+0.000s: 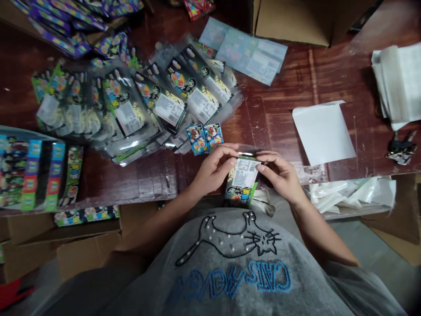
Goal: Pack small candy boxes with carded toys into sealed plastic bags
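A worker's left hand [215, 169] and right hand [281, 175] pinch the far corners of one flat, black-and-green printed packet with a white label [243, 179] at the table edge, its long axis running roughly 12 to 6 o'clock; neither hand is nearer. Two small blue printed packets [196, 139] lie toward half past ten, one blank white paper sheet [324, 134] at 2; overlapping clear-sleeved black packs [125, 116] at 10 defy counting.
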Motion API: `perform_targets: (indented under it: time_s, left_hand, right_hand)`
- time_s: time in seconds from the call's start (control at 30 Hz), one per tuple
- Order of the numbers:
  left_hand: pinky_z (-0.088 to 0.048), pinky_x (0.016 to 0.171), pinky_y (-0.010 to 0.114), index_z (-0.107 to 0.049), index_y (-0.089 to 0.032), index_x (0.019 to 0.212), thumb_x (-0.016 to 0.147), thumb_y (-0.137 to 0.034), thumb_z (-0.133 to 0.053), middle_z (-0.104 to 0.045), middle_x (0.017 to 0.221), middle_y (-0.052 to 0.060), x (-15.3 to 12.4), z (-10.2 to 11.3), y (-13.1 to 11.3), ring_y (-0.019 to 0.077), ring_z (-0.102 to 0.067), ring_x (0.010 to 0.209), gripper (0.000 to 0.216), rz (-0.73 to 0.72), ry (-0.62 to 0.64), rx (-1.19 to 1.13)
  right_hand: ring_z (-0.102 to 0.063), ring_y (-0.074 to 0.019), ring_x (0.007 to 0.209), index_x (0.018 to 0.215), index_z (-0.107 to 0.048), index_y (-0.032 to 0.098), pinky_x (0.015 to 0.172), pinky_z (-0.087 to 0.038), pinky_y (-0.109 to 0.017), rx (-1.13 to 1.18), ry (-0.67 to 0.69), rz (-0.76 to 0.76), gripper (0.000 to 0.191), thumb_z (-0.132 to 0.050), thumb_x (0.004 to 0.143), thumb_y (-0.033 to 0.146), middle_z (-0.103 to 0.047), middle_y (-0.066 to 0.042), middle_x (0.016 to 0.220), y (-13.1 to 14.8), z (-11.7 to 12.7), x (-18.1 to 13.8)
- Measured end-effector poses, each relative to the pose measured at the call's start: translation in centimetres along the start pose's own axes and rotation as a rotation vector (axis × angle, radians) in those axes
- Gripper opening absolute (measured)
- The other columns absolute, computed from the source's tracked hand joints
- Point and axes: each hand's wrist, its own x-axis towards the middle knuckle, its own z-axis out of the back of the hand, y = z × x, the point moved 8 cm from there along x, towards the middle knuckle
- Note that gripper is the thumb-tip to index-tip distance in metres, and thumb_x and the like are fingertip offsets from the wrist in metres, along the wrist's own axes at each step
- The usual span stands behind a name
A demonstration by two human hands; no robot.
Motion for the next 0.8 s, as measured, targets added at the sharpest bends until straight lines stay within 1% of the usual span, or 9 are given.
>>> perform_targets:
  time_s: [0.07, 0.13, 0.2, 0.27, 0.33, 0.37, 0.53, 0.67, 0.8]
  left_hand:
    - [-0.056, 0.107, 0.041, -0.065, -0.021, 0.107, 0.101, -0.032, -0.062, -0.071, 0.129, 0.009, 0.2, 0.2, -0.3, 0.0203, -0.07, 0.119, 0.012, -0.006, -0.054, -0.007]
    - [-0.058, 0.102, 0.039, -0.064, -0.022, 0.112, 0.098, -0.03, -0.066, -0.076, 0.119, 0.008, 0.5, 0.4, -0.3, 0.0196, -0.072, 0.113, 0.016, 0.016, -0.088, -0.039]
    - [-0.059, 0.096, 0.037, -0.065, -0.022, 0.115, 0.095, -0.03, -0.07, -0.078, 0.113, 0.007, 0.9, 0.2, -0.3, 0.0188, -0.074, 0.106, 0.021, 0.023, -0.063, -0.026]
    - [-0.059, 0.093, 0.035, -0.071, -0.021, 0.108, 0.095, -0.034, -0.072, -0.079, 0.111, 0.007, 1.4, -0.2, -0.7, 0.0187, -0.073, 0.103, 0.019, 0.009, 0.008, 0.04]
    - [-0.059, 0.09, 0.034, -0.075, -0.02, 0.097, 0.094, -0.036, -0.073, -0.079, 0.104, 0.006, 1.9, -0.7, -1.1, 0.0178, -0.073, 0.097, 0.017, 0.007, 0.064, 0.098]
    - [-0.058, 0.086, 0.032, -0.075, -0.019, 0.094, 0.093, -0.035, -0.074, -0.079, 0.1, 0.006, 2.2, -0.8, -1.3, 0.0171, -0.073, 0.093, 0.016, 0.014, 0.075, 0.107]
    - [-0.054, 0.072, 0.026, -0.074, -0.017, 0.088, 0.089, -0.03, -0.073, -0.077, 0.087, 0.003, 3.6, -1.1, -2.5, 0.0134, -0.069, 0.078, 0.014, 0.044, 0.098, 0.131]
    - [-0.057, 0.077, 0.029, -0.076, -0.018, 0.091, 0.088, -0.038, -0.077, -0.08, 0.09, 0.005, 3.7, -1.5, -2.1, 0.0158, -0.072, 0.082, 0.02, 0.079, 0.191, 0.132]
    - [-0.059, 0.085, 0.033, -0.076, -0.02, 0.1, 0.088, -0.036, -0.079, -0.08, 0.1, 0.005, 3.4, -1.7, -1.6, 0.018, -0.074, 0.092, 0.021, 0.056, 0.238, 0.132]
  right_hand:
    - [-0.07, -0.0249, 0.126, 0.115, -0.079, 0.033, 0.114, -0.056, -0.053, -0.074, -0.063, 0.06, 0.017, -0.074, 0.099, 0.038, -0.076, -0.005, 0.131, 0.7, 0.3, -0.2]
    - [-0.072, -0.0244, 0.122, 0.128, -0.076, 0.036, 0.115, -0.057, -0.055, -0.09, -0.104, 0.073, 0.028, -0.071, 0.101, 0.038, -0.078, -0.004, 0.129, 0.9, 0.8, -0.4]
    - [-0.075, -0.0231, 0.116, 0.137, -0.072, 0.039, 0.112, -0.059, -0.053, -0.068, -0.089, 0.055, 0.037, -0.073, 0.1, 0.038, -0.08, -0.002, 0.125, 0.9, 1.1, -0.4]
    - [-0.076, -0.0224, 0.113, 0.127, -0.078, 0.037, 0.11, -0.06, -0.051, -0.05, -0.028, 0.025, 0.029, -0.075, 0.098, 0.038, -0.082, -0.001, 0.121, 1.0, 1.2, -0.1]
    - [-0.076, -0.0219, 0.108, 0.105, -0.084, 0.033, 0.106, -0.061, -0.048, -0.031, 0.02, -0.023, 0.012, -0.079, 0.096, 0.039, -0.083, -0.001, 0.112, 1.1, 1.4, 0.3]
    - [-0.076, -0.0213, 0.103, 0.098, -0.084, 0.031, 0.102, -0.062, -0.046, -0.006, 0.019, -0.068, 0.01, -0.081, 0.093, 0.039, -0.083, -0.001, 0.107, 0.9, 1.6, 0.5]
    - [-0.074, -0.0176, 0.081, 0.093, -0.082, 0.025, 0.084, -0.064, -0.038, 0.194, -0.036, -0.324, 0.024, -0.09, 0.084, 0.046, -0.082, 0.0, 0.092, -1.2, 2.5, 1.2]
    - [-0.077, -0.0195, 0.088, 0.093, -0.085, 0.028, 0.092, -0.064, -0.041, 0.19, 0.05, -0.342, 0.022, -0.088, 0.086, 0.049, -0.084, 0.0, 0.097, -1.8, 2.6, 0.8]
    - [-0.078, -0.0234, 0.108, 0.102, -0.086, 0.031, 0.101, -0.063, -0.047, 0.093, 0.161, -0.211, 0.021, -0.079, 0.095, 0.049, -0.084, -0.002, 0.114, -0.4, 2.7, 0.3]
